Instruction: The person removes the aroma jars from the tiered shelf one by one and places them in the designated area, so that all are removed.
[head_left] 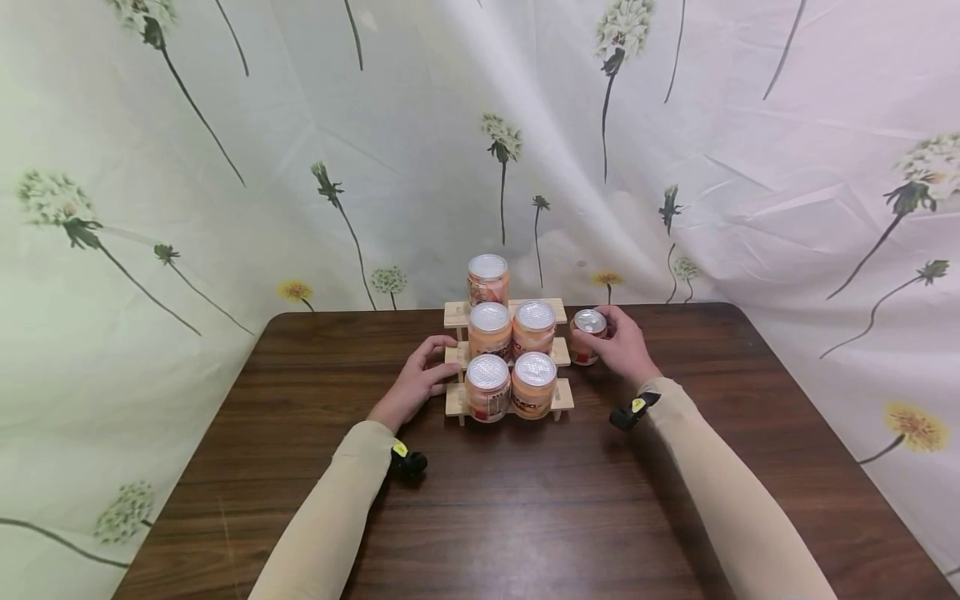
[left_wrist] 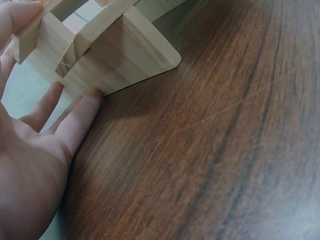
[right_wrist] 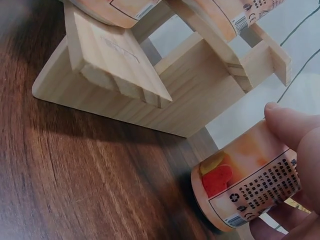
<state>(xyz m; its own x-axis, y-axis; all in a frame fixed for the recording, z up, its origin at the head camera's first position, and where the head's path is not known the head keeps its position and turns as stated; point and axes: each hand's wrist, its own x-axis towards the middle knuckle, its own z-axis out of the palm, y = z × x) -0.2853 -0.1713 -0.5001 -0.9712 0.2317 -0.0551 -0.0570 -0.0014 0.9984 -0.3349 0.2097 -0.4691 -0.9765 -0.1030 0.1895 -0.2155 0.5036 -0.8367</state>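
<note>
A small three-step wooden rack (head_left: 454, 403) stands on the table with several orange cans (head_left: 533, 388) on its steps: two on the front, two on the middle, one (head_left: 488, 279) on the back. My left hand (head_left: 411, 385) is at the rack's left side, its fairly straight fingers (left_wrist: 82, 117) touching the side panel (left_wrist: 135, 60). Right of the rack, my right hand (head_left: 626, 346) grips another can (right_wrist: 245, 175) between thumb and fingers. That can has a shiny lid (head_left: 589, 321) and a printed label with a fruit picture. Its base is at or close to the tabletop.
The dark wood-grain table (head_left: 525, 517) ends at a back edge just behind the rack. A pale hanging cloth (head_left: 435, 150) printed with dandelions surrounds the table's back and sides. Black wrist devices (head_left: 408, 463) sit on both cuffs.
</note>
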